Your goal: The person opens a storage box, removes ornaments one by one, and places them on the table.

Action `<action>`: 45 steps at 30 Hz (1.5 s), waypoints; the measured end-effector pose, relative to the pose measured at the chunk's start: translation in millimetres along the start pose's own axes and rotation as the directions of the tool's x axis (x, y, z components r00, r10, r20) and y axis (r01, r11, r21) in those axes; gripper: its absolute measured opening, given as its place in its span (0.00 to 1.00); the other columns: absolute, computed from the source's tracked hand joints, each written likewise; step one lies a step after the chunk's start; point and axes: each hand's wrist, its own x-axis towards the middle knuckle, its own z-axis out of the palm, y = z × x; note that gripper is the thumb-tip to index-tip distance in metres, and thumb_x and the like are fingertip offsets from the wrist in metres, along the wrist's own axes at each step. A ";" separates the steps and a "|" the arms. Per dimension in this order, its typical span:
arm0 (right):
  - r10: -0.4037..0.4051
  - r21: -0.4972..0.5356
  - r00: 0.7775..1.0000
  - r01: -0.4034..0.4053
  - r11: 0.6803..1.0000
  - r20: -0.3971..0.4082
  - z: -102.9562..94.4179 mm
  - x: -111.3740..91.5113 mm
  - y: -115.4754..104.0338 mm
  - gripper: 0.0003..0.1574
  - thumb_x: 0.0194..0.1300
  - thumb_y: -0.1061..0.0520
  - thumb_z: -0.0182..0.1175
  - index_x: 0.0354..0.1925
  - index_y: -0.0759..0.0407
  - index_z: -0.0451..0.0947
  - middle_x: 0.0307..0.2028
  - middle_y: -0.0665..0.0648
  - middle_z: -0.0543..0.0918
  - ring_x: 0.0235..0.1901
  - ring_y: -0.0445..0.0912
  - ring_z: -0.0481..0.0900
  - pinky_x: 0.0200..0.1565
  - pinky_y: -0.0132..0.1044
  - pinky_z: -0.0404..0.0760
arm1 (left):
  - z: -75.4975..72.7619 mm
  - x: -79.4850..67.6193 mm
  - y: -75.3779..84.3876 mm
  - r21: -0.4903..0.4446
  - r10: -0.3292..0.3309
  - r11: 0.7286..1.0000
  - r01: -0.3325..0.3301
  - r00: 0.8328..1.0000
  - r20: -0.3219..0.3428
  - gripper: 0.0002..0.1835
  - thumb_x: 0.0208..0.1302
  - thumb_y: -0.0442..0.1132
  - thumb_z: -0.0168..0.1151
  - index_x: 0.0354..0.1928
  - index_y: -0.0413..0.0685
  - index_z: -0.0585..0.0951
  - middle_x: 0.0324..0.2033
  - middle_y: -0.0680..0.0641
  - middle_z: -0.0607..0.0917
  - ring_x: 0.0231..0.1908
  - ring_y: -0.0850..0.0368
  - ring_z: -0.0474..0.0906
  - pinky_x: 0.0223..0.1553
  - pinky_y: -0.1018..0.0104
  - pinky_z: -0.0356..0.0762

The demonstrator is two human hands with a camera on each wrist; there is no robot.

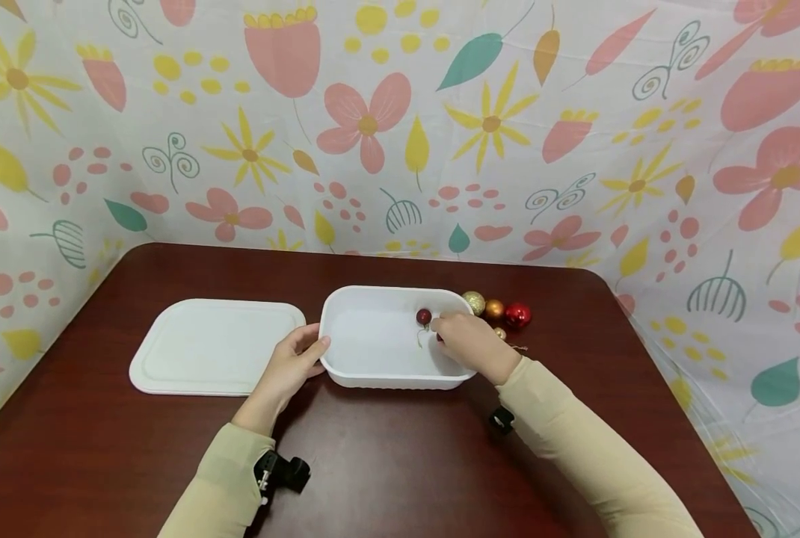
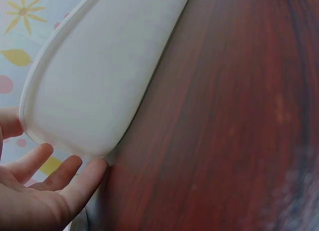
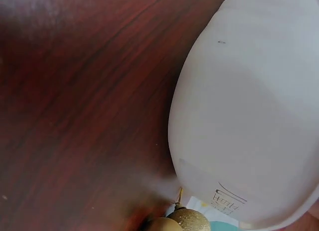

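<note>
A white plastic container stands on the table with its inside facing up. My left hand holds its left end, thumb at the rim; in the left wrist view several fingertips touch the outer wall. My right hand reaches over the right rim into the container. Its fingers point down at a dark red bauble, mostly covered by the hand, which they appear to pinch. Another dark red bauble with a thin string lies on the container floor beside it. In the right wrist view, the container's outer wall hides most of that hand.
A white lid lies flat left of the container. Behind the right hand sit a glittery gold bauble, an orange-gold bauble, a shiny red bauble and a small gold one. A patterned cloth hangs behind the dark wooden table.
</note>
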 end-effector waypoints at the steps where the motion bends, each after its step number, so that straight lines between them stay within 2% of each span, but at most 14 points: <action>1: 0.009 0.017 1.000 -0.009 1.000 0.000 0.0 -1.6 -0.2 0.01 0.58 0.62 0.63 0.32 0.59 0.81 0.27 0.56 0.79 0.29 0.48 0.78 0.32 0.41 0.82 | 0.6 -1.0 -0.5 -0.001 -0.002 1.000 0.002 1.000 0.001 0.26 0.70 0.42 0.53 0.66 0.41 0.64 0.62 0.36 0.70 0.57 0.44 0.72 0.50 0.59 0.80; 4: 0.048 0.066 0.999 -0.047 0.997 -0.007 -2.0 -7.2 -0.6 0.05 0.59 0.59 0.64 0.36 0.57 0.81 0.30 0.52 0.80 0.30 0.45 0.78 0.33 0.39 0.82 | 1.1 -2.1 -2.8 -0.006 0.005 1.000 -0.005 1.000 0.001 0.26 0.70 0.41 0.53 0.66 0.40 0.64 0.62 0.35 0.70 0.58 0.43 0.71 0.50 0.59 0.80; 8: 0.091 0.148 0.994 -0.082 0.986 -0.058 -6.4 -14.9 0.9 0.06 0.59 0.58 0.65 0.37 0.55 0.80 0.32 0.50 0.81 0.32 0.44 0.77 0.36 0.38 0.81 | 1.0 -1.9 -4.0 -0.009 0.015 1.000 -0.015 1.000 0.003 0.26 0.70 0.42 0.54 0.66 0.40 0.64 0.62 0.35 0.70 0.57 0.43 0.72 0.49 0.60 0.80; 14: 0.119 0.211 0.979 -0.082 0.974 -0.168 -8.8 -23.4 5.6 0.11 0.58 0.56 0.67 0.41 0.57 0.82 0.37 0.53 0.84 0.37 0.44 0.79 0.44 0.39 0.82 | 0.5 -0.3 -2.6 0.004 0.012 1.000 -0.012 1.000 -0.001 0.27 0.70 0.42 0.53 0.66 0.40 0.64 0.61 0.36 0.70 0.57 0.44 0.72 0.48 0.62 0.80; 19: 0.167 0.256 0.966 -0.114 0.960 -0.197 -10.7 -30.5 9.4 0.15 0.59 0.55 0.66 0.44 0.58 0.81 0.41 0.56 0.84 0.42 0.46 0.80 0.47 0.41 0.82 | 0.2 1.5 -2.1 -0.004 0.005 1.000 -0.005 1.000 0.003 0.26 0.70 0.41 0.53 0.66 0.40 0.64 0.61 0.36 0.70 0.57 0.44 0.71 0.48 0.62 0.80; 24: 0.215 0.330 0.953 -0.137 0.934 -0.213 -12.6 -38.5 12.5 0.17 0.60 0.55 0.65 0.47 0.59 0.80 0.43 0.56 0.83 0.43 0.47 0.79 0.48 0.44 0.82 | 0.5 1.5 -1.9 -0.006 0.008 1.000 -0.008 1.000 0.005 0.27 0.70 0.42 0.53 0.66 0.39 0.64 0.61 0.36 0.70 0.57 0.44 0.71 0.49 0.61 0.80; 30: 0.268 0.443 0.925 -0.129 0.887 -0.268 -13.0 -46.3 17.2 0.17 0.60 0.57 0.65 0.47 0.61 0.80 0.43 0.57 0.84 0.46 0.49 0.79 0.50 0.46 0.80 | 0.0 0.2 -1.1 -0.009 0.012 1.000 -0.012 1.000 0.003 0.27 0.70 0.42 0.53 0.66 0.39 0.64 0.62 0.35 0.70 0.57 0.44 0.71 0.49 0.62 0.80; 38: 0.342 0.527 0.884 -0.135 0.839 -0.318 -6.2 -54.1 27.4 0.17 0.58 0.59 0.66 0.47 0.61 0.81 0.39 0.58 0.83 0.34 0.48 0.80 0.36 0.43 0.84 | -0.2 -1.6 -0.2 0.004 0.006 1.000 -0.006 1.000 0.005 0.27 0.70 0.43 0.53 0.67 0.40 0.64 0.63 0.37 0.69 0.59 0.44 0.71 0.49 0.63 0.80; 45: 0.418 0.587 0.848 -0.164 0.793 -0.327 -1.5 -65.7 37.0 0.17 0.59 0.62 0.65 0.48 0.63 0.80 0.39 0.58 0.81 0.36 0.48 0.78 0.36 0.43 0.84 | 1.7 -1.4 -0.6 0.002 0.012 1.000 -0.012 1.000 0.015 0.27 0.70 0.42 0.53 0.67 0.40 0.63 0.63 0.37 0.68 0.59 0.43 0.70 0.50 0.61 0.79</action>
